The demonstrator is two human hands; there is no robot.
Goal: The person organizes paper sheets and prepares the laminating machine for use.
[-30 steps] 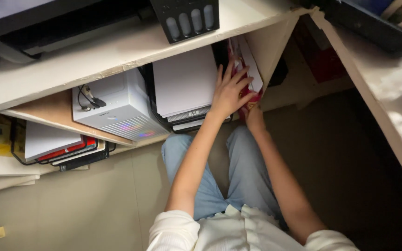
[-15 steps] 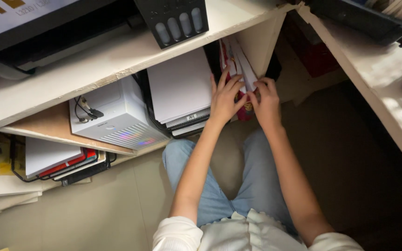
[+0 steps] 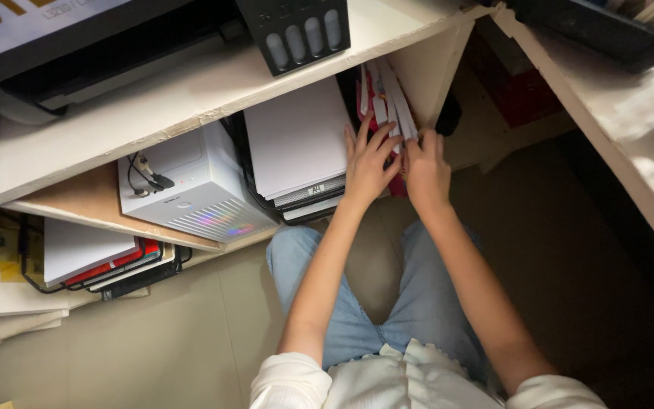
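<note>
Papers: a sheaf of thin white sheets and envelopes [image 3: 387,102] with red among them, standing on edge in the shelf bay, leaning against the side panel [image 3: 425,72].
Left hand [image 3: 367,163]: fingers spread wide, tips pressed on the sheaf's edges; not clenched.
Right hand [image 3: 427,167]: fingers curled onto the sheaf just beside the left fingertips; whether it pinches a sheet cannot be told.
Beside the left fingers: a flat stack of white paper [image 3: 297,140], then a white box device [image 3: 191,193].
Surface: white shelf board [image 3: 153,106] above the fingers; beige floor [image 3: 153,333] below.
</note>
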